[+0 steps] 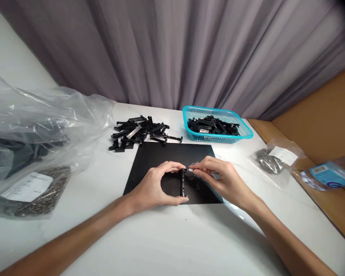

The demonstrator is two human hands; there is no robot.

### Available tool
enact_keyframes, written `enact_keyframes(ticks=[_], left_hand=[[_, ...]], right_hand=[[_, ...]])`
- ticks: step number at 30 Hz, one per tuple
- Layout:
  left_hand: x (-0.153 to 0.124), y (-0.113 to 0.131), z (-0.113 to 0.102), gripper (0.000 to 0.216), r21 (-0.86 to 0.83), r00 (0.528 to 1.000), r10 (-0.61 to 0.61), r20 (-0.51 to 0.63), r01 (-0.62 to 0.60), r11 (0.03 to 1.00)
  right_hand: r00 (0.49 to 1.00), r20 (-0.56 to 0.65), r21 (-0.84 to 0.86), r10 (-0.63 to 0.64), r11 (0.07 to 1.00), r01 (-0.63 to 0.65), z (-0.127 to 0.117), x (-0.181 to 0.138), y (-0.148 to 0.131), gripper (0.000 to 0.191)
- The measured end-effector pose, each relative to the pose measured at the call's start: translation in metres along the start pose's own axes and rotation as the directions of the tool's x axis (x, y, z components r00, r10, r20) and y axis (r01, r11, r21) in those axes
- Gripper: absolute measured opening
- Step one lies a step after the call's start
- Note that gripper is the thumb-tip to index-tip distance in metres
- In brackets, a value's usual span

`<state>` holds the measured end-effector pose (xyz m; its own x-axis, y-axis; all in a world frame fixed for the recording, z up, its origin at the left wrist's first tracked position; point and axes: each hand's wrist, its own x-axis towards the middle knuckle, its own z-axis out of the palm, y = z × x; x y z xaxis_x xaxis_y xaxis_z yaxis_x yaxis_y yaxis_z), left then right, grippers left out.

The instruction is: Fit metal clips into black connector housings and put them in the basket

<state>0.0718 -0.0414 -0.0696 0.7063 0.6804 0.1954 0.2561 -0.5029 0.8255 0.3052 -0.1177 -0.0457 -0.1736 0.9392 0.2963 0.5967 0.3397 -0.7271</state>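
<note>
My left hand (152, 186) grips a narrow black plastic bar (182, 184) by its two ends, thumb at the near end and fingers at the far one. The bar stands over a black mat (152, 157). Beside the bar's far end, my right hand (215, 172) is closed in a pinch on a thin pale tool (191, 170). Its tip points left at the bar; whether it touches I cannot tell. The fingers hide most of the tool. Small shiny metal pieces (197, 187) lie scattered on the mat, partly behind my right hand.
Behind the mat, a heap of black plastic parts (140, 130) lies left of a blue basket (218, 140) holding similar parts. Clear bags of small metal pieces lie at left (48, 195) and right (267, 161). A large plastic bag (46, 107) and a blue packet (330, 172) flank them.
</note>
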Motion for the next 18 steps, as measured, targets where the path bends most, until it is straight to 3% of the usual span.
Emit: enact_keyframes(ticks=[3, 8, 18], left_hand=[[0.001, 0.001, -0.001, 0.066, 0.011, 1.000, 0.004, 0.020, -0.004, 1.000], [0.001, 0.002, -0.001, 0.065, 0.023, 1.000, 0.022, 0.021, -0.022, 0.999], [0.001, 0.003, -0.001, 0.063, 0.089, 0.999, 0.007, 0.052, -0.012, 0.996]], right_hand=[[0.998, -0.044, -0.066, -0.048, 0.997, 0.045, -0.001, 0.001, 0.001, 0.015], [0.985, -0.021, -0.166, -0.173, 0.972, 0.167, 0.003, 0.003, 0.002, 0.012], [0.971, 0.003, -0.163, -0.239, 0.958, 0.236, 0.015, 0.002, 0.010, 0.013]])
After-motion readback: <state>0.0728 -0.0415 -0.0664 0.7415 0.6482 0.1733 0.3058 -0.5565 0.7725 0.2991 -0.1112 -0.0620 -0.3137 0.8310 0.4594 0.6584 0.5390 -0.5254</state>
